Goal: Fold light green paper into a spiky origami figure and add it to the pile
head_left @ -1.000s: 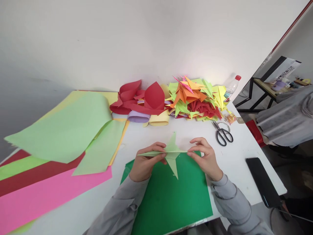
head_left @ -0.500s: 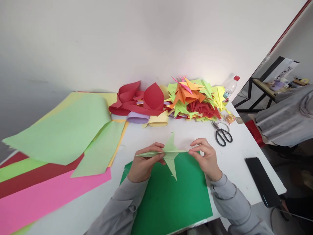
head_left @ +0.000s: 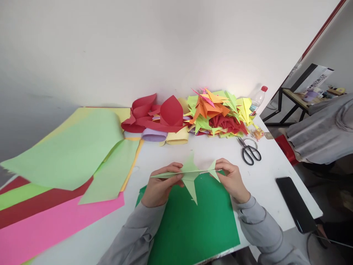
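White table [head_left: 264,176]: paper crane [head_left: 190,175] (between fingers [head_left: 176,170])

The pink sheet [head_left: 55,224] runs off the left edge, blurred; the bottom edge cuts both grey sleeves [head_left: 129,239].

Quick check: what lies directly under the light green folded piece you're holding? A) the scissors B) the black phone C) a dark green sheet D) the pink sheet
C: the light green folded paper, pinched by the left hand and right hand, hangs over the dark green sheet.
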`<state>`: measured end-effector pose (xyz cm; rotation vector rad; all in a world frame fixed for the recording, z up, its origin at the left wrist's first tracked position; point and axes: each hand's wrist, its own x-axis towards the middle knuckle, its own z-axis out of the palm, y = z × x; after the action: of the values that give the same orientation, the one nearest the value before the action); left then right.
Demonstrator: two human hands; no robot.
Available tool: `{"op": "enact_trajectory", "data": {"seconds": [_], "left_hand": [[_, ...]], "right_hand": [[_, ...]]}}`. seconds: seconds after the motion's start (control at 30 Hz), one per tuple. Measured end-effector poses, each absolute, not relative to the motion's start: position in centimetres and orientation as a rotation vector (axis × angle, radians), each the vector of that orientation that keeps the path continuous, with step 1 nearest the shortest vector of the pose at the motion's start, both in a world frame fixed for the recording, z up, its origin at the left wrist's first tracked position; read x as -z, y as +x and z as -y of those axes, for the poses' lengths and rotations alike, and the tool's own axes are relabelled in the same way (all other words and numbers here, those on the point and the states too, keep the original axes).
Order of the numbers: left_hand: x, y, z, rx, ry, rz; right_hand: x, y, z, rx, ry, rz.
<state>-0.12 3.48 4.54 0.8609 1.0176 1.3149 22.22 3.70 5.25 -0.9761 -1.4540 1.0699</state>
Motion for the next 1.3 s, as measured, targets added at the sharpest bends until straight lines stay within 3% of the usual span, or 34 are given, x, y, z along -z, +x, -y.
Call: {"op": "enact_trajectory", "data": {"seconds": [1.3], "left_hand": [[-4.1, -0.3, -3.8, -1.314, 0.804, -1.023]], "right_hand": [[-5.2, 22.2, -3.8, -1.203, -1.243, 1.205]]}}
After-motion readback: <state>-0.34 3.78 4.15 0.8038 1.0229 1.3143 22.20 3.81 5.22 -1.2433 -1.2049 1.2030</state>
